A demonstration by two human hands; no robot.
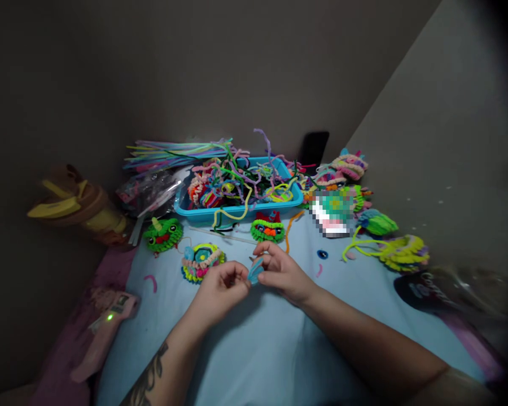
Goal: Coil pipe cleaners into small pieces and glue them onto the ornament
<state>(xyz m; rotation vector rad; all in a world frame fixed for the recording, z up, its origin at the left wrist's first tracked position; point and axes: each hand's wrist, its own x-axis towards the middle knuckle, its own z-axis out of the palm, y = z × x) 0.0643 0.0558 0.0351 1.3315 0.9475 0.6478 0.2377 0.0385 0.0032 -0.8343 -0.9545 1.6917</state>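
While both hands pinch, left hand point(221, 286), right hand point(281, 270), blue piece point(254, 271) between.

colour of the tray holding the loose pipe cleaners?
Bright blue tray, best seen in the head view, just beyond the hands.

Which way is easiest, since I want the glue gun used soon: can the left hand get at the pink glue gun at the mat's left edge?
Probably yes. The left hand pinches a small blue piece together with the right hand, so it must let go first. The pink glue gun lies on its side of the mat, with nothing between them.
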